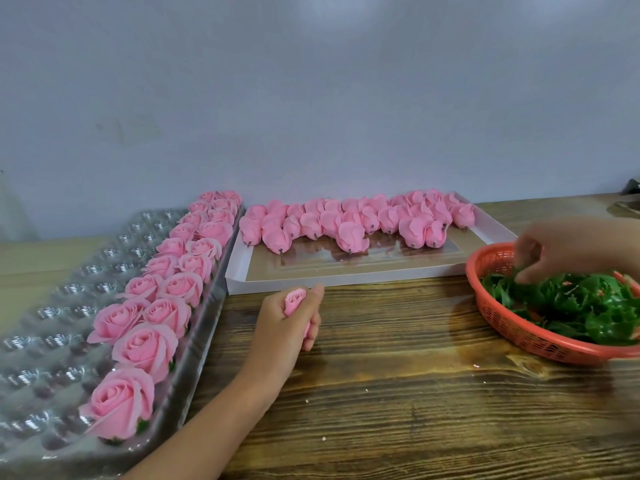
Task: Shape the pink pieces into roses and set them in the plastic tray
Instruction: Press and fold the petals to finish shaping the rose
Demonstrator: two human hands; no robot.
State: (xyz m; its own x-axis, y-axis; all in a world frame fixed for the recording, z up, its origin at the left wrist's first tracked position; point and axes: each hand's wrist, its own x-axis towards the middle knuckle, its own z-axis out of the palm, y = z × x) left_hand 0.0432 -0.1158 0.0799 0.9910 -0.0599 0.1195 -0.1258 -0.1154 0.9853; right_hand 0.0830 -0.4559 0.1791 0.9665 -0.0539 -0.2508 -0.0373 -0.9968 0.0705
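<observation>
My left hand [291, 317] rests on the wooden table and grips a pink rosebud [294, 300], whose tip sticks up from the fist. My right hand [554, 252], blurred, reaches into a red basket [519, 332] of green leaf pieces [568, 306], fingertips down among them. The clear plastic tray [52, 306] lies at the left. Two rows of finished pink roses [162, 306] fill its right side. A white cardboard box [363, 277] behind my left hand holds several unshaped pink pieces [349, 220] along its far side.
The wooden table [398, 393] stretches between the tray and the basket, with a few small crumbs on it. A grey wall stands close behind the box. A dark object [632, 194] shows at the far right edge.
</observation>
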